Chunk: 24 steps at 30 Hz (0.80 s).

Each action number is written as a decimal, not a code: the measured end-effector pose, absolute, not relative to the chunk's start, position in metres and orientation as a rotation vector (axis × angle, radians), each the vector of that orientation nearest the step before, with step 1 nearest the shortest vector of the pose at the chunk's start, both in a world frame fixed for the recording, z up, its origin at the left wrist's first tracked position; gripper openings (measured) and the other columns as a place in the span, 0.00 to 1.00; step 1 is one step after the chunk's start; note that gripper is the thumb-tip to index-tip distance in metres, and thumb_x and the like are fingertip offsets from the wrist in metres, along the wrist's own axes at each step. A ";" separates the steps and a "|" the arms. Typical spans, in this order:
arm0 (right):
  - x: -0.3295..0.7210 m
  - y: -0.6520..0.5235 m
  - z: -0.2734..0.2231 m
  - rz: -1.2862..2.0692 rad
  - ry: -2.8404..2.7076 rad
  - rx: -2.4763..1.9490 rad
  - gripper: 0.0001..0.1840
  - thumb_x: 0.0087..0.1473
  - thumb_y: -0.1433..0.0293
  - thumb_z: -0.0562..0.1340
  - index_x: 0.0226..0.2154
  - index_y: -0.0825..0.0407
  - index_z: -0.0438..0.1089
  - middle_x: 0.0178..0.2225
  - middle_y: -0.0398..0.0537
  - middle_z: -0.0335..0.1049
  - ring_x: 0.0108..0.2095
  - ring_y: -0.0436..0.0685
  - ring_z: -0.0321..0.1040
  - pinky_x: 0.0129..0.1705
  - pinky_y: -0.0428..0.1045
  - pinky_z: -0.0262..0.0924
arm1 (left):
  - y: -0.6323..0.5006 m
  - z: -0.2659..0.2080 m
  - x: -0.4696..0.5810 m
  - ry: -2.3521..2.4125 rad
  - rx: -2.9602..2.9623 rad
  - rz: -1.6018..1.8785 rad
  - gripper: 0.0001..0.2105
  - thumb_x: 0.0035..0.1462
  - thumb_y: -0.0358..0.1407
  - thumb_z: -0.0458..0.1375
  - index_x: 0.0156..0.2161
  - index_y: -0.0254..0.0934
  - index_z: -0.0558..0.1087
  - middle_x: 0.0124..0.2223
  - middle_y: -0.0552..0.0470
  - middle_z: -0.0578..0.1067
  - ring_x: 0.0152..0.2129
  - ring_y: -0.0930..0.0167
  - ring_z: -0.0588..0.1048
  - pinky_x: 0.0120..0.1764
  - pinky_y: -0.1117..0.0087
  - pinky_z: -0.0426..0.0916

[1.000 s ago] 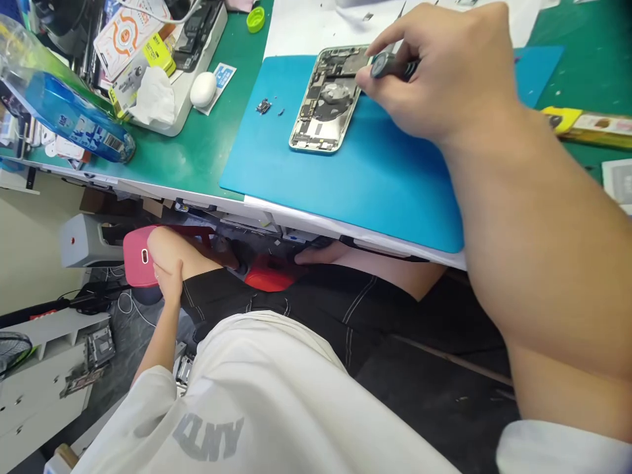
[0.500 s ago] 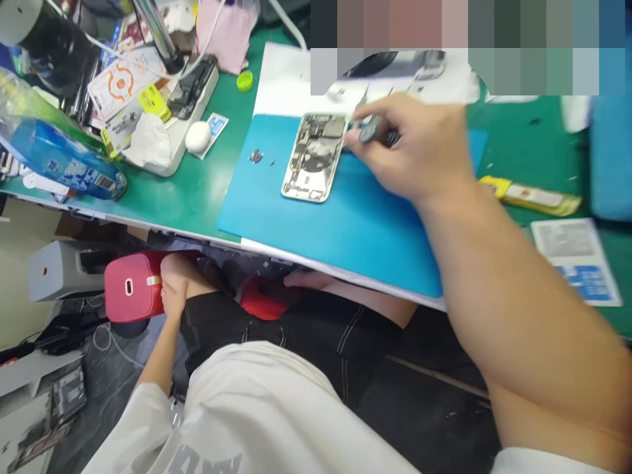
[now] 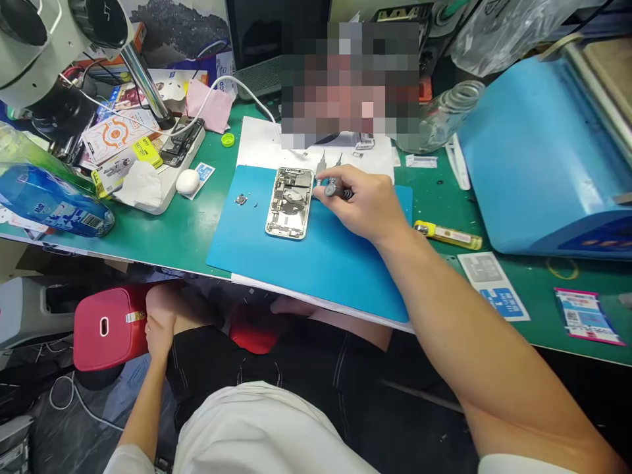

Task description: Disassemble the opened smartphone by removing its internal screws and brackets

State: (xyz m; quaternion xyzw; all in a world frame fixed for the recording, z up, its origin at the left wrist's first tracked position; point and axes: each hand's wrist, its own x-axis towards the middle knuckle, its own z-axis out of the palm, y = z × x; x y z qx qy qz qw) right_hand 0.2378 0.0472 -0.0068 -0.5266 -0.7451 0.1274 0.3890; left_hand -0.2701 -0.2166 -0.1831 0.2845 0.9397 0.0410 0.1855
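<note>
Head view: where's the opened phone [image 3: 289, 205]?

"On the blue mat [image 3: 345, 280]; right of the phone, the right hand [image 3: 369, 203] has its fingers clamped round a dark-handled tool [image 3: 334, 189]."

"And the left hand [image 3: 160, 332]?"

"On the knee [image 3: 165, 299], below and left of the phone; I can't tell its grip."

"Any labels?"

"Left of the phone, a blue bottle [image 3: 64, 209] shows a barcode; right, a printed card [image 3: 494, 288] is unreadable."

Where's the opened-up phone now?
In the head view, the opened phone lies on the blue mat, just left of the right hand and right of some tiny parts.
</note>
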 end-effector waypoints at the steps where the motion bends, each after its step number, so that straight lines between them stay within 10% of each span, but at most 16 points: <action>1: 0.238 0.047 -0.007 0.321 -1.897 -1.339 0.11 0.59 0.63 0.65 0.44 0.44 0.78 0.27 0.44 0.74 0.26 0.56 0.69 0.32 0.52 0.63 | -0.218 -0.183 -0.270 2.651 0.801 0.116 0.46 0.64 0.58 0.59 0.76 0.27 0.53 0.72 0.20 0.62 0.71 0.38 0.63 0.68 0.41 0.63; 24: 0.240 0.054 -0.009 0.312 -1.865 -1.314 0.12 0.58 0.63 0.66 0.44 0.45 0.79 0.26 0.44 0.74 0.26 0.58 0.69 0.32 0.52 0.61 | -0.214 -0.169 -0.254 2.611 0.951 0.149 0.44 0.66 0.56 0.58 0.75 0.26 0.53 0.71 0.20 0.63 0.70 0.40 0.65 0.66 0.43 0.65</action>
